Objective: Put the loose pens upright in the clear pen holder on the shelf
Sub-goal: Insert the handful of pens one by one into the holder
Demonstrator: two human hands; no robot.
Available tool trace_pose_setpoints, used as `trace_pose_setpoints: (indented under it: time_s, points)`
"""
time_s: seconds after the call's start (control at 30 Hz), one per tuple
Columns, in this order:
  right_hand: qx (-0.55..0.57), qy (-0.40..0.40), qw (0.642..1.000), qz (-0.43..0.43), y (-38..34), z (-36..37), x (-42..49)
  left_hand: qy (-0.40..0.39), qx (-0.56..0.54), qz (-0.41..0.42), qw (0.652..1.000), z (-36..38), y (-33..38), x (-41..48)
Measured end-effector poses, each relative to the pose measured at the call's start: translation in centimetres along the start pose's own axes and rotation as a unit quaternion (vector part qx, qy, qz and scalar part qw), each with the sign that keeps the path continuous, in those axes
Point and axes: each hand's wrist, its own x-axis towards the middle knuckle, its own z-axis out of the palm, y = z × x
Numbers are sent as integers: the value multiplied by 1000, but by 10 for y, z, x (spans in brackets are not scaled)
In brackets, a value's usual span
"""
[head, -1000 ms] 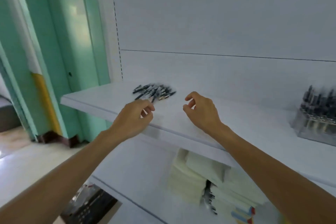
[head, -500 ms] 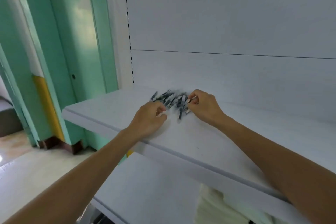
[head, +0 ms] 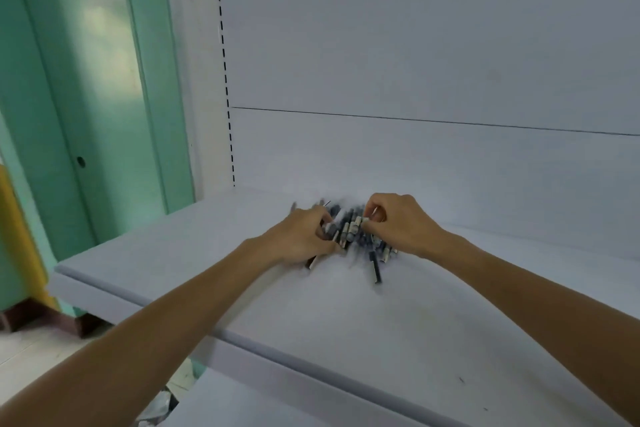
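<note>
Both hands are on the pile of pens (head: 356,236), which lies on the white shelf (head: 180,253) near its back panel (head: 415,45). The left hand (head: 301,239) comes in from the left with its fingers (head: 325,218) curled narrow into the pile; they touch several pens, and one pale pen end sticks out below the palm. Whether they truly grip any pen cannot be told, since the pile is blurred. The right hand (head: 398,225) closes in from the right, thumb and forefinger pinched on a pale pen end at the top of the pile. One dark pen (head: 375,267) lies a little apart, pointing toward the front edge.

The shelf is bare in front of the pile and off to the right, with open room up to its front lip. Its left end lies well left of the pens. The holder is out of view.

Past the left end stands a green door (head: 86,97) with a yellow strip (head: 17,236) beside it. A lower shelf shows below.
</note>
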Motion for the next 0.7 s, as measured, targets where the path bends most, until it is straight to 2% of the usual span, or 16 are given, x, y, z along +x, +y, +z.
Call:
trace_pose_setpoints:
  time_s: [0.13, 0.23, 0.33, 0.47, 0.7]
  points:
    - [-30, -26, 998, 53, -8, 3, 7, -8, -15, 14, 1000, -18, -17, 18]
    - [-24, -27, 994, 100, -11, 6, 12, 49, -41, 33, 997, -23, -28, 34]
    - [11, 20, 987, 158, -12, 10, 14, 115, -37, 22, 992, -22, -35, 45]
    - [102, 110, 971, 187, -18, 10, 8, 73, 85, 32, 993, -12, -44, 54]
    - [117, 184, 959, 180, -31, 0, -13, 24, 68, 18, 997, -19, -42, 56]
